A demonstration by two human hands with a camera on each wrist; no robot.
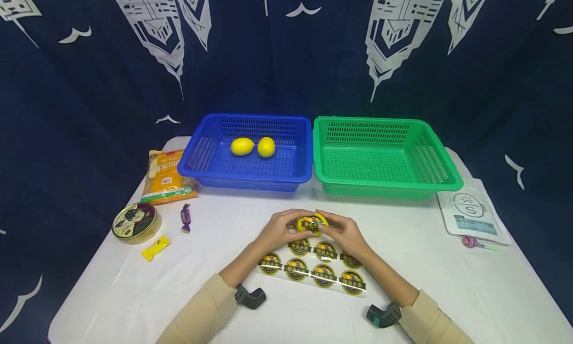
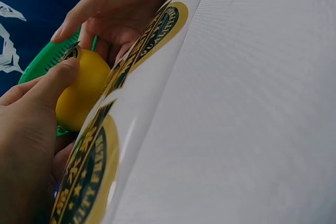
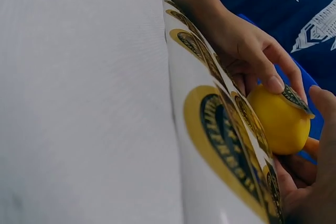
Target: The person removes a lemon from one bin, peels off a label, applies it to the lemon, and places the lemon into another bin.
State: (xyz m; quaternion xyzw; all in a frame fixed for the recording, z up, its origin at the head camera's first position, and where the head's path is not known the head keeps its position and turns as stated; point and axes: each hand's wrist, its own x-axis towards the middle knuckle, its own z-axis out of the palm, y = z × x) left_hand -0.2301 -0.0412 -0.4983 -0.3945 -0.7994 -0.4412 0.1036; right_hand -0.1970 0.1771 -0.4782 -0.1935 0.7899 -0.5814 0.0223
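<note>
**Both hands on one yellow fruit above a sheet of seven stickers**

At the far left of the white table [image 1: 112, 294] lies one orange snack bag [image 1: 167, 177]. In front of it sit one round tin [image 1: 136, 222] with a dark printed lid, one yellow wrapped candy [image 1: 155, 247] and one purple wrapped candy [image 1: 185, 217], each apart from the others.

Next comes the blue basket [image 1: 250, 177], which holds two yellow fruits [image 1: 242, 146], lying just beside each other near its back wall. The green basket [image 1: 387, 182] stands right against it.

In front of the baskets, at the table's middle, the left hand [image 1: 279, 228] and the right hand [image 1: 343, 233] meet around a third yellow fruit [image 1: 312, 223]. Both hands have their fingers curled round it, the left thumb [image 2: 55, 80] pressing its side. A round sticker [image 3: 295, 98] with a dark centre lies on top of the fruit, and a fingertip of the left hand rests at its edge.

Just beneath the hands lies the sticker sheet [image 1: 313, 269], flat on the table, showing seven round labels: three in the nearer-to-baskets row, partly under the hands, and four in the row nearer the person.

At the far right sit one white pouch [image 1: 472, 212] and, touching its near edge, one lollipop [image 1: 470, 241] with a green stick.
</note>
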